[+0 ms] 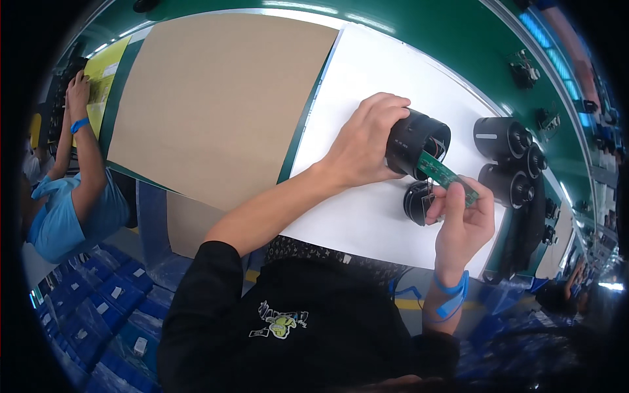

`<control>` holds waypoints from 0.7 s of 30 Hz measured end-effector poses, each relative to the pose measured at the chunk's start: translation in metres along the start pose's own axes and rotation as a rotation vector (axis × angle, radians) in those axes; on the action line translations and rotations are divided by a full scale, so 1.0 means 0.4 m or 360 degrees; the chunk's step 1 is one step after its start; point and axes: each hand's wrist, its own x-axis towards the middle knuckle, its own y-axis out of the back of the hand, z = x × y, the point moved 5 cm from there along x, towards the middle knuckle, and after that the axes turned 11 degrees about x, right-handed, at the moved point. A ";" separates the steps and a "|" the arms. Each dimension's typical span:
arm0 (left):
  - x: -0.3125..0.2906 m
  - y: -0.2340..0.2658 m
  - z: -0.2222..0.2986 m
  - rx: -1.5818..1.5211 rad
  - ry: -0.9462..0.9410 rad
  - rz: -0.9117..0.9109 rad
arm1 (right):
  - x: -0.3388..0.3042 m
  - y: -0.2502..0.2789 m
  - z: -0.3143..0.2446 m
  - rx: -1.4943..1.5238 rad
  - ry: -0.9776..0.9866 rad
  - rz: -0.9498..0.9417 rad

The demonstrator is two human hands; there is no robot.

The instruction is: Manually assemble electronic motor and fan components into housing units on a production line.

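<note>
My left hand [372,139] is wrapped round a black cylindrical housing [407,145], which lies tilted with its open end toward my right hand. Wires show inside that opening. Between the thumb and fingers of my right hand [466,213] is a narrow green circuit board [440,171]; its far end reaches the mouth of the housing. Just below, a round black part [417,203] rests on the white sheet [367,226], with thin wires running up from it near the board. My right fingers partly cover the board's near end.
To the right stand several black cylindrical units [503,183] with knob-like ends. Brown cardboard [223,98] covers the bench on the left. Small wired parts [524,71] lie along the green bench's far right. At the left, another person [78,196] works; blue crates [98,321] are stacked below.
</note>
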 end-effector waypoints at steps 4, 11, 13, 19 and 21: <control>0.002 -0.013 0.011 0.0069 0.0029 -0.0015 | 0.001 0.023 -0.006 -0.0098 0.0021 -0.0055; 0.001 -0.029 0.035 0.0175 -0.0048 -0.0044 | 0.009 0.026 -0.081 -0.0557 -0.0030 -0.0255; 0.002 -0.036 0.037 0.0183 -0.0014 -0.0002 | 0.014 0.033 -0.066 -0.0498 -0.0055 -0.0293; 0.011 -0.055 0.052 0.0116 -0.0035 -0.0027 | 0.032 0.066 -0.052 -0.0299 0.0064 -0.0246; 0.009 -0.060 0.052 0.0085 -0.0032 -0.0055 | 0.029 0.069 -0.048 -0.0286 0.0042 -0.0211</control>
